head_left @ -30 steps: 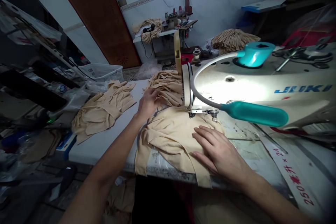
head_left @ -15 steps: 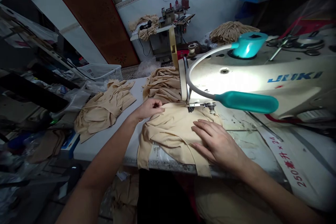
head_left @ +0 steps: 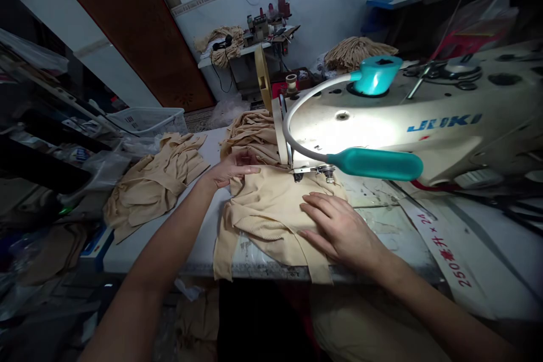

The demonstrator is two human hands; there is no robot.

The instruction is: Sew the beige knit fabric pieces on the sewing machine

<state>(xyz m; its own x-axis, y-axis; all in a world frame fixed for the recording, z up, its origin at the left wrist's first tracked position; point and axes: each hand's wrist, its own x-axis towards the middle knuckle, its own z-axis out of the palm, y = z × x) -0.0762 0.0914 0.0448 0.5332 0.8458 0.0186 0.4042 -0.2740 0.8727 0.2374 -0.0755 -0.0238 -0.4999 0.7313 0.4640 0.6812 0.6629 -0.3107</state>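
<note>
A beige knit garment [head_left: 271,203] with a ribbed band lies on the machine table, its far edge under the presser foot of a white JUKI sewing machine [head_left: 382,119]. At the garment's far left corner, my left hand [head_left: 235,168] grips the edge, thumb on top and fingers partly hidden behind the cloth. My right hand [head_left: 339,226] rests flat on the garment's right side, fingers stretched out, just in front of the presser foot. A teal lamp [head_left: 377,163] on a bent white neck lights the needle area.
Heaped beige garments [head_left: 159,184] lie on the left of the table, and another pile [head_left: 252,136] sits behind the needle. A white plastic basket [head_left: 155,120] stands beyond. Further back are a second sewing machine [head_left: 261,28] and a bundle of beige cloth [head_left: 358,52].
My left hand's fingers have opened out somewhat and moved behind the garment's edge. My right hand stays flat on the cloth. The whole view has shifted slightly.
</note>
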